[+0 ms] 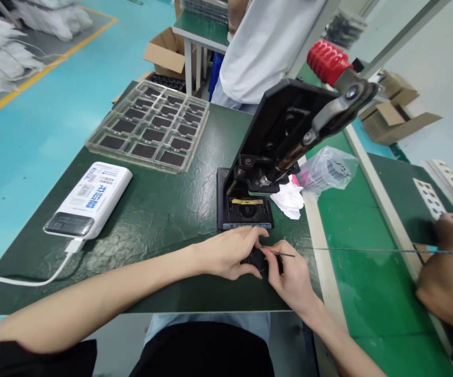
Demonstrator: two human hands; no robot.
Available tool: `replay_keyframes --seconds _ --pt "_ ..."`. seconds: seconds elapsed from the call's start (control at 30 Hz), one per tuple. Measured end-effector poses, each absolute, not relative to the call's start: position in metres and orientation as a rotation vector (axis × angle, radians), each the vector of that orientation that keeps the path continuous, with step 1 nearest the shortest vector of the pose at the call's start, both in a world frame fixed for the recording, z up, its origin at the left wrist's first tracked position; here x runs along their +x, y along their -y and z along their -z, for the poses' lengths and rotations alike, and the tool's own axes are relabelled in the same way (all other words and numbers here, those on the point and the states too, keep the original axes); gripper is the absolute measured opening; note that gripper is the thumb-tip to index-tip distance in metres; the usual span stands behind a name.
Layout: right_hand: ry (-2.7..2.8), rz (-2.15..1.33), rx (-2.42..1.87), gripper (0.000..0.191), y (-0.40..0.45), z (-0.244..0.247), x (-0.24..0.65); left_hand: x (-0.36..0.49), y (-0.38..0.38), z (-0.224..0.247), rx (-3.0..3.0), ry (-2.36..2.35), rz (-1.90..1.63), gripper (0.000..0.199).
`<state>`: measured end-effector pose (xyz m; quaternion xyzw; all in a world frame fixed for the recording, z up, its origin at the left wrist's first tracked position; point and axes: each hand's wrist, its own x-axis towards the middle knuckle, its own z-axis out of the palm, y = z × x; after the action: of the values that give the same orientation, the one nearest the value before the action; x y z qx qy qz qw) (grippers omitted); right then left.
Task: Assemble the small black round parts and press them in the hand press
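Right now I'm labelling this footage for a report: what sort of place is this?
Likely a factory assembly workshop: a green-matted workbench holds a hand-lever press and a clear plastic tray of dark parts, and a co-worker's hand works at the next bench.

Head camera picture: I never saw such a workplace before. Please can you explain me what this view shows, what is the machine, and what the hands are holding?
This picture comes from a camera worn on the person's head, so you look down at their own arms. The left hand holds a small black part, and the right hand holds a thin tool against it. The machine is a hand press with a red handle, standing on a black base. Also on the green bench mat are a clear tray with dark pieces in its pockets and a white power bank. At the right, a co-worker's hand holds a long thin rod.
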<state>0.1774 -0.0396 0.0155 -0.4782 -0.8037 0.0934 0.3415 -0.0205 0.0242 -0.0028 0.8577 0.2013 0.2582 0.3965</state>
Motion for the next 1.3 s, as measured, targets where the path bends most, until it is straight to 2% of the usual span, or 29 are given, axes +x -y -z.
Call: replay_keyframes --seconds 0.4,0.5,0.57,0.63,0.77,0.87,1.07,1.3 --pt "2.081 -0.221 -1.259 0.018 0.038 -0.008 0.170 -0.020 -0.024 0.003 2.162 -0.537 -0.644 0.072" --pt "1.887 -0.358 -1.294 0.018 0.039 -0.013 0.174 -0.020 -0.024 0.004 2.151 -0.546 -0.639 0.071" --pt "1.676 -0.302 -1.335 0.018 0.043 -0.020 0.182 -0.020 -0.025 0.004 2.140 -0.560 -0.620 0.071" --pt "1.628 -0.180 -1.328 0.024 0.048 -0.029 0.192 -0.021 -0.026 0.005 2.135 -0.564 -0.612 0.071" --pt "2.081 -0.010 -1.232 0.051 0.057 -0.038 0.211 -0.020 -0.028 0.006 2.151 -0.550 -0.627 0.072" --pt "2.119 0.030 -1.260 0.060 0.061 -0.037 0.216 -0.020 -0.029 0.007 2.166 -0.545 -0.627 0.074" --pt "1.922 0.010 -1.186 0.053 0.063 -0.034 0.205 -0.019 -0.030 0.008 2.174 -0.536 -0.637 0.075" --pt "1.965 -0.036 -1.145 0.052 0.059 -0.035 0.193 -0.019 -0.030 0.007 2.171 -0.517 -0.640 0.074"
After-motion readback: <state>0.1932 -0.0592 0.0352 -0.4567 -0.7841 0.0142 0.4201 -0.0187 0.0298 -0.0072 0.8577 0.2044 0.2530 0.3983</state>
